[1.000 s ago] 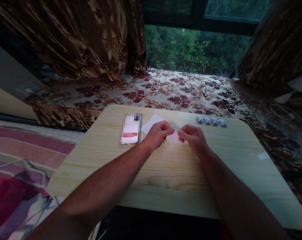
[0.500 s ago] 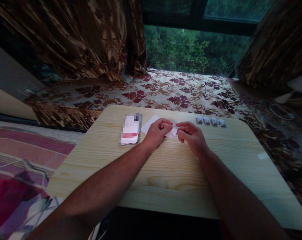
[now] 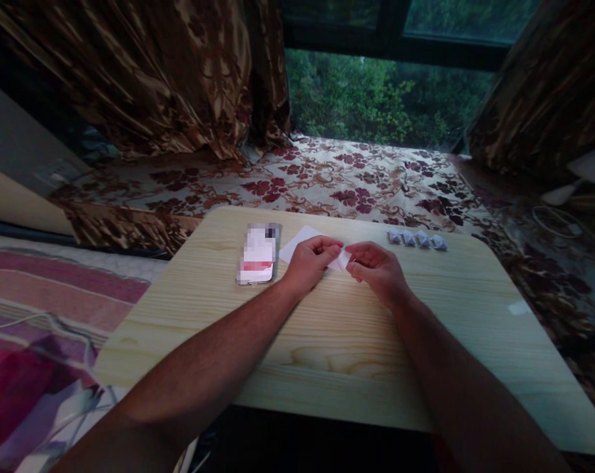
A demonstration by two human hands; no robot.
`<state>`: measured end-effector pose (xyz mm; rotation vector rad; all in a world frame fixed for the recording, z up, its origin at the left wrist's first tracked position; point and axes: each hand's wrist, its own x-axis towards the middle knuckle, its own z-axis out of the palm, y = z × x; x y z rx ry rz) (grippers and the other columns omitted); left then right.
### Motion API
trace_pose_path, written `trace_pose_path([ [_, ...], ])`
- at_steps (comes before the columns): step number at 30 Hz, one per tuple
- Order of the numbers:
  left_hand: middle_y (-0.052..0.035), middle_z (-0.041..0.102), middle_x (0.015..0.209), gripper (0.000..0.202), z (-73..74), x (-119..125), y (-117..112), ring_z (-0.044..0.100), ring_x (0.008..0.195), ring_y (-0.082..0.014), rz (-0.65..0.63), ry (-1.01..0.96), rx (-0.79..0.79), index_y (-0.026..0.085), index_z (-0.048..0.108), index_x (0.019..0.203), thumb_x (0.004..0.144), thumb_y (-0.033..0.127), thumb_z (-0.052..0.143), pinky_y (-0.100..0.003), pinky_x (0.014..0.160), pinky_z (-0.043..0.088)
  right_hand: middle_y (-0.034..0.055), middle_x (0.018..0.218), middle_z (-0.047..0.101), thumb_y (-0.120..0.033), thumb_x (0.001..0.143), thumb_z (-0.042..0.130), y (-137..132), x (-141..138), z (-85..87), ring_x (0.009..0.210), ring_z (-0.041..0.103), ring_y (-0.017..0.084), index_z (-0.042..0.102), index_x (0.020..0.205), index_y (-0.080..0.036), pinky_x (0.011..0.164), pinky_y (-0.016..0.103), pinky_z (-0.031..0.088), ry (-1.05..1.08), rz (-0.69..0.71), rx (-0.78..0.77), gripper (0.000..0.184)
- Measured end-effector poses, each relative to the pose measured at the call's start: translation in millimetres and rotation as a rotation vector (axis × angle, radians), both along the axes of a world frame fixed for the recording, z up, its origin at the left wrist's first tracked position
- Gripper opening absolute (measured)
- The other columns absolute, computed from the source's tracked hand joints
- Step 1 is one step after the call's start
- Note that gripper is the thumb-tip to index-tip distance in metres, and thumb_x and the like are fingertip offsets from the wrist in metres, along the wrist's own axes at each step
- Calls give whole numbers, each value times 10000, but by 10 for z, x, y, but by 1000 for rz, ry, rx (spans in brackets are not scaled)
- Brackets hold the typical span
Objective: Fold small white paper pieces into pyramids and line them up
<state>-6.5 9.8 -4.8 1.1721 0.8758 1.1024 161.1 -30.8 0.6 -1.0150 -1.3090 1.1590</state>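
Over the far middle of the wooden table, a small piece of folded white paper point(image 3: 342, 262) is between my hands. My left hand point(image 3: 311, 259) is closed on it, thumb on top and fingers curled behind. At its right edge, my right hand point(image 3: 379, 268) pinches the paper with thumb and index finger; the fingertips partly cover that edge. Flat white paper point(image 3: 296, 244) lies on the table beside my left hand, partly hidden by it. To the right, several small folded paper pieces point(image 3: 416, 239) sit in a row.
A phone point(image 3: 258, 255) with a blurred-out face lies left of my hands on the table point(image 3: 321, 355). Behind the table runs a ledge with floral cloth point(image 3: 356, 177), below a window. Striped bedding point(image 3: 55, 282) and cables are at the left.
My right hand has moved slightly left, and its fingertips now meet the right edge of the folded paper. My left hand stays almost where it was.
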Motion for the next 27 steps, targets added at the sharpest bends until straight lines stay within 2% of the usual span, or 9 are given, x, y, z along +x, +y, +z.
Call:
trace_pose_path([
  [6, -3, 653, 686, 302, 31, -20, -22, 511, 553, -86, -66, 0, -5, 147, 727, 973, 746, 346, 740, -217, 513, 356, -26, 669, 640, -295, 732, 762, -5, 1, 14, 535, 532, 100, 686, 938, -189, 494, 243, 426, -23, -30, -16, 243],
  [11, 16, 633, 669, 307, 56, -23, -39, 509, 552, -85, -90, 31, 37, 156, 726, 1015, 725, 259, 716, -219, 522, 373, -27, 624, 632, -349, 755, 750, 8, 22, 16, 510, 526, 101, 683, 936, -183, 489, 242, 431, -49, -58, -17, 255],
  [15, 3, 684, 731, 338, 70, 19, -72, 557, 600, -85, -95, 39, 82, 143, 696, 1051, 717, 194, 691, -223, 579, 412, -23, 574, 616, -377, 811, 708, 17, 25, 21, 491, 527, 102, 676, 880, -176, 478, 236, 422, -23, -119, -6, 216],
  [20, -11, 716, 786, 387, 35, 69, -96, 608, 655, -99, -122, 30, 120, 143, 670, 1091, 704, 153, 679, -236, 633, 443, -28, 551, 595, -388, 815, 708, 48, 19, 22, 458, 522, 90, 598, 767, -181, 451, 221, 416, -25, -218, 10, 240],
  [25, -30, 730, 831, 379, 5, 80, -106, 649, 710, -129, -130, 73, 131, 151, 682, 1088, 709, 162, 673, -267, 681, 484, -77, 525, 549, -393, 777, 732, 89, 20, -31, 413, 525, 99, 464, 793, -227, 404, 213, 393, -13, -298, 5, 316],
  [27, -29, 730, 827, 371, 9, 77, -112, 647, 706, -129, -122, 83, 134, 155, 688, 1078, 707, 158, 671, -268, 681, 487, -77, 539, 552, -367, 772, 731, 90, 15, -52, 425, 537, 102, 455, 787, -230, 401, 212, 390, -31, -303, 29, 308],
])
